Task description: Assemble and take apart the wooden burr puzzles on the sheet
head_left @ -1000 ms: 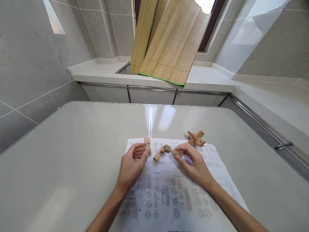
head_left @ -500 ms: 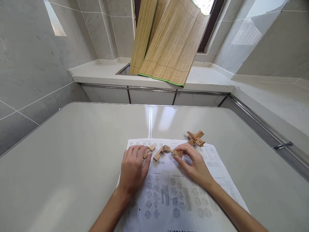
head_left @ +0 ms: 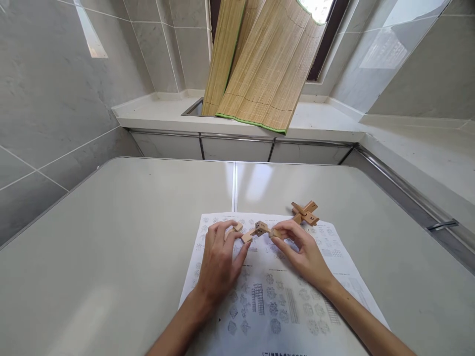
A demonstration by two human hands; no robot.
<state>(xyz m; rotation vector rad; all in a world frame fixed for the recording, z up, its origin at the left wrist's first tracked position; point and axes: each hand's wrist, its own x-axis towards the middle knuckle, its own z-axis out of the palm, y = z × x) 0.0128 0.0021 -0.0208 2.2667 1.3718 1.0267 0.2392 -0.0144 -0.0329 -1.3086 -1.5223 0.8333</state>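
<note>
Fingers [head_left: 287, 225] pinching: right hand [head_left: 305, 251] on right block [head_left: 273, 233], left hand [head_left: 218, 263], I think, on near block [head_left: 247, 238]; hasty nudges could scatter them.

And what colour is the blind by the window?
The blind is straw-yellow with a green edge, best seen in the head view.

Grey tiled walls [head_left: 55, 94] flank a bright window [head_left: 318, 9].

Seemingly a home: gray tiled walls [head_left: 48, 84], bamboo blind [head_left: 269, 69], window [head_left: 319, 10]
</note>
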